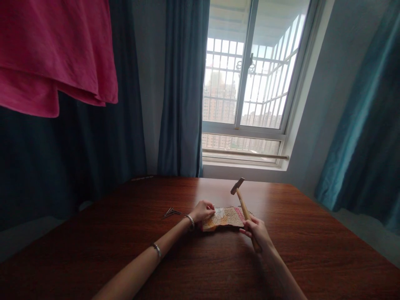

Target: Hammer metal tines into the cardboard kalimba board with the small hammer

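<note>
Head camera view, with clock directions read from a speckled slab (227, 217) lying flat on a dark wood-grain table (215, 266): a person works with two bare hands before a bright window (250, 96). Raised at four o'clock, the right hand (258, 231) is wrapped firmly around the wooden handle of a hammer (243, 203), whose metal head tips up toward one o'clock, clear of the tabletop. Part of the handle crosses in front of the slab's right end, where the patterned surface turns pink.

At nine o'clock, the left hand (201, 211) rests by the slab's opposite end, thumb and fingers drawn close together over its edge. A thin dark sliver shows at the fingertips, too small to identify; whether they pinch it cannot be told. Two silvery bands circle that arm, a bracelet (190, 222) at the wrist and a second band (157, 250) farther up the forearm, toward eight o'clock.

Farther out at nine o'clock, a loose heap of nails (171, 213) lies on the wood, apart from the hand. A blue curtain (183, 91) hangs at eleven o'clock, a pink cloth (59, 50) at ten, and another curtain (359, 125) at two.
</note>
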The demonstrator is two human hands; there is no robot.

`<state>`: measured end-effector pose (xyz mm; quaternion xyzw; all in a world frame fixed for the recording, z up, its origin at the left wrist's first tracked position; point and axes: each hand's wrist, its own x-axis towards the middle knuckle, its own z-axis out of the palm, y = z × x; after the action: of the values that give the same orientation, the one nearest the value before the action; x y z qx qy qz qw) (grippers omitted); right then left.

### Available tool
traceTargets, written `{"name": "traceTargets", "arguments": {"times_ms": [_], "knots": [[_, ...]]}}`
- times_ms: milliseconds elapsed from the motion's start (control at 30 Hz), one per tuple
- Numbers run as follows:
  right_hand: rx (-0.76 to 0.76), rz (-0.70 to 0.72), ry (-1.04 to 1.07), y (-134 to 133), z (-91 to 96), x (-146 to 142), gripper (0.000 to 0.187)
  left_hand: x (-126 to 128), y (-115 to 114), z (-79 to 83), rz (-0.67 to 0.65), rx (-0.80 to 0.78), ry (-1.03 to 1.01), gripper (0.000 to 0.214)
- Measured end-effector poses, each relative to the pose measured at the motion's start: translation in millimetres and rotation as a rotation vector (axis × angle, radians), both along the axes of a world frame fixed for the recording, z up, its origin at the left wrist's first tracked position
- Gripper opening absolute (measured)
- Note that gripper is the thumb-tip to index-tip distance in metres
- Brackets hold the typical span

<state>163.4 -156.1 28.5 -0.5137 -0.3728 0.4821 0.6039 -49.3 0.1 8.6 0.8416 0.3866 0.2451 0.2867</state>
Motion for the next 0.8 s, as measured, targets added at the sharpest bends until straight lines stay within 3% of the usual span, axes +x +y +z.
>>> {"name": "traceTargets", "arguments": {"times_ms": [233,467,800], "knots": [[0.004,0.017,-0.069,-0.2,-1.1,-9.4,0.033,0.3,-1.3,-6.3,-0.029,0.036,-0.032,0.026],[-0.016,0.027,-0.069,-2.6,-3.1,-13.2,0.006,3.5,-7.3,-7.4,-0.016,0.095,-0.017,0.026],[-0.017,0.054,-0.038,6.5,-21.3,-12.6,0.009,6.6,-9.7,-5.3,-0.026,0.190,0.022,0.020]]}}
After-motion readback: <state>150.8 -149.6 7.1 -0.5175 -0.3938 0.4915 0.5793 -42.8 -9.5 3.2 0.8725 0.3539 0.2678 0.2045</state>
